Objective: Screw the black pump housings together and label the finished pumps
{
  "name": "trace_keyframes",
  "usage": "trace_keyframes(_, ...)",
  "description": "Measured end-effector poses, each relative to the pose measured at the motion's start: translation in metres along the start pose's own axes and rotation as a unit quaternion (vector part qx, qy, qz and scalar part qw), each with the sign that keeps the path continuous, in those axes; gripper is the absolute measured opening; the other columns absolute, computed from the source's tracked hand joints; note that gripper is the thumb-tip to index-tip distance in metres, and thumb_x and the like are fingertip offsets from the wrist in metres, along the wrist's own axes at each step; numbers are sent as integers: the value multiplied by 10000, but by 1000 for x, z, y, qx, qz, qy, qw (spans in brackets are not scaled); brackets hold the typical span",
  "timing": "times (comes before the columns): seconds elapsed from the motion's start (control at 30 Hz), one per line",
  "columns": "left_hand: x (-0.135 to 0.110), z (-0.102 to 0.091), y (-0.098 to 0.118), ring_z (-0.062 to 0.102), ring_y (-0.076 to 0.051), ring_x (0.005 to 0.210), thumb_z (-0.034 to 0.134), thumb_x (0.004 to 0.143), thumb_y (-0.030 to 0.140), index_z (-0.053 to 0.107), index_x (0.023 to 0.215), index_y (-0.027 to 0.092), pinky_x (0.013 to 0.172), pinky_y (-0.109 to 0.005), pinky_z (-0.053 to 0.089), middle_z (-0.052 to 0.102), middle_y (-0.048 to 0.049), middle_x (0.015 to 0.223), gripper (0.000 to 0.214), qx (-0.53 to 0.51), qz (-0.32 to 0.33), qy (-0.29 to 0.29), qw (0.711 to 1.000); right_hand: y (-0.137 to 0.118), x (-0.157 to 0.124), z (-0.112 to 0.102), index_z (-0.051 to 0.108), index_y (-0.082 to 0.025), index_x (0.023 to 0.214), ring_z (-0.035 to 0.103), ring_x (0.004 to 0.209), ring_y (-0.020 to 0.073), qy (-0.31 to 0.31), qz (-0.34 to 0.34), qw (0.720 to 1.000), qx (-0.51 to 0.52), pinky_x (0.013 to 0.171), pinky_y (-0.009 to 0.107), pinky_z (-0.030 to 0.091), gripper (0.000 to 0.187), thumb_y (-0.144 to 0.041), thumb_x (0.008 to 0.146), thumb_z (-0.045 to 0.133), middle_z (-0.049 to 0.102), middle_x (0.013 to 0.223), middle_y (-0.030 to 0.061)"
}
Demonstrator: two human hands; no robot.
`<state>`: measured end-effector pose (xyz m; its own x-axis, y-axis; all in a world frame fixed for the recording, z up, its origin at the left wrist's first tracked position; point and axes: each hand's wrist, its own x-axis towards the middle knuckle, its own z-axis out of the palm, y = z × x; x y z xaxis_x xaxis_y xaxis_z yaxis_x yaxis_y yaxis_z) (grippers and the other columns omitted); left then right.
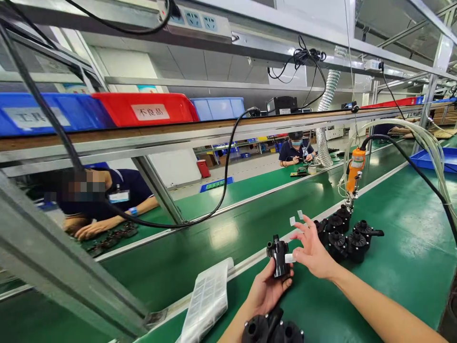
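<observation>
My left hand (266,290) is closed around a small black pump (279,259), holding it upright with its spout at the top. Close by on the right, my right hand (316,250) has its fingers spread, with small white labels on the fingertips. One white label (289,258) sits at the thumb, against or just beside the pump's body; contact is hard to tell. Two more labels (296,218) stick out from the raised fingers. A sheet of white labels (207,300) lies left of my left hand. More black pumps (271,328) show at the bottom edge.
Several black pumps (352,238) stand grouped beyond my right hand. An orange electric screwdriver (355,169) hangs over them. A blue tray (435,159) lies at the right. Metal posts and a shelf with bins (146,110) cross in front. Two people work across the conveyor (214,238).
</observation>
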<state>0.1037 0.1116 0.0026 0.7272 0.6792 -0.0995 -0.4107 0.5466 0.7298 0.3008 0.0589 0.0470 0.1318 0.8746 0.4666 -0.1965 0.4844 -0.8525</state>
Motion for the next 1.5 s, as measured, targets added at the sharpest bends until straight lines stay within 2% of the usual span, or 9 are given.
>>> trace_keyframes(0.13, -1, 3, -2, 724, -272, 948, 620, 1033, 534, 728, 1205, 99, 833, -363, 589, 759, -167, 1066, 480, -28, -16, -15, 999, -2, -8, 9, 165, -460, 1563, 506, 1234, 234, -56, 26, 998, 29, 747, 302, 570, 974, -181, 812, 720, 292, 1586, 120)
trace_keyframes(0.37, -3, 13, -5, 705, -277, 954, 601, 1025, 588, 720, 1232, 115, 825, -364, 576, 753, -154, 1057, 531, -8, -25, -26, 999, -10, -10, 10, 115, -470, 1587, 529, 1210, 243, -69, 32, 997, 3, 613, 239, 589, 982, -153, 842, 672, 271, 1612, 111)
trace_keyframes(0.6, -1, 10, -11, 710, -277, 955, 612, 1028, 563, 701, 1281, 148, 803, -363, 579, 753, -146, 1084, 493, -1, -24, -18, 1000, -7, -14, 8, 99, -488, 1599, 561, 1142, 235, -76, 55, 995, -22, 506, 188, 563, 973, -150, 871, 651, 221, 1644, 103)
trace_keyframes(0.97, 0, 12, -11, 712, -274, 933, 609, 1031, 562, 709, 1242, 139, 785, -358, 582, 750, -141, 1033, 484, 0, -19, -21, 1000, -12, -13, 8, 123, -472, 1590, 572, 1140, 229, -65, 46, 996, -40, 514, 195, 586, 939, -145, 884, 649, 230, 1640, 111)
trace_keyframes(1.17, 0, 12, -11, 716, -284, 945, 612, 1023, 579, 706, 1249, 138, 792, -370, 591, 752, -146, 1029, 504, 1, -18, -19, 1000, -16, -13, 10, 93, -491, 1587, 589, 1001, 181, -74, 53, 996, -25, 491, 185, 570, 964, -172, 884, 670, 228, 1639, 111)
trace_keyframes(1.33, 0, 11, -12, 716, -277, 935, 614, 1026, 569, 706, 1255, 143, 798, -368, 590, 757, -140, 1031, 492, -2, -19, -15, 1000, -13, -14, 10, 115, -482, 1591, 569, 1139, 238, -69, 49, 995, -54, 490, 186, 572, 955, -160, 880, 665, 190, 1662, 114)
trace_keyframes(1.5, 0, 10, -12, 716, -275, 928, 605, 1035, 554, 709, 1253, 141, 797, -367, 585, 759, -140, 1030, 479, -5, -20, -17, 1000, -10, -15, 8, 101, -462, 1608, 569, 1171, 254, -67, 47, 994, -70, 500, 203, 585, 951, -150, 896, 648, 253, 1626, 134)
